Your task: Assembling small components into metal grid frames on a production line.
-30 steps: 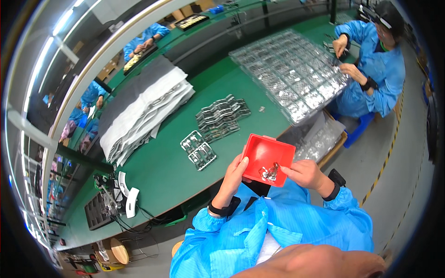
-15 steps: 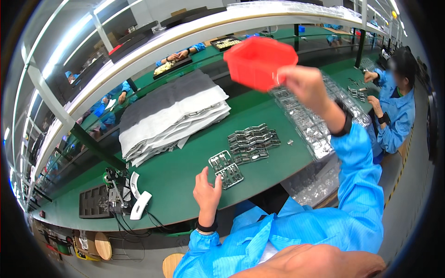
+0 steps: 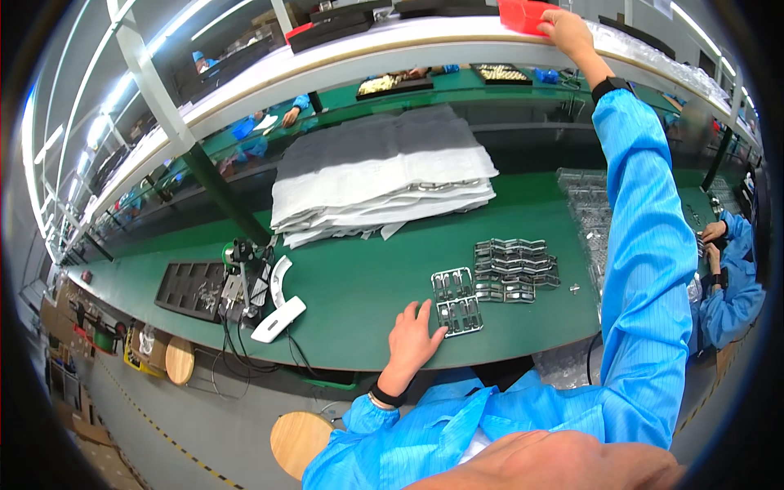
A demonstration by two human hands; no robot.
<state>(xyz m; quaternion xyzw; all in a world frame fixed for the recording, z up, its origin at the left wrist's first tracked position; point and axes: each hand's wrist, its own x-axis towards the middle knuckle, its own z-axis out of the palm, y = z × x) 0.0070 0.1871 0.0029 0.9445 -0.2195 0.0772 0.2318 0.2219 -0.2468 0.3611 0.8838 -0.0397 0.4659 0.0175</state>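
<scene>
The red bin [image 3: 523,16], low in both hands a second ago, is now up at the shelf [image 3: 425,54], only the right hand [image 3: 569,34] gripping; the left hand [image 3: 412,339] has let go.

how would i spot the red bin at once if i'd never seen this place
Find the long shelf above the green bench. Right of the picture's middle, at its top edge, is the red bin. The person's right hand grips its right side, unlike the red piece farther left.
</scene>
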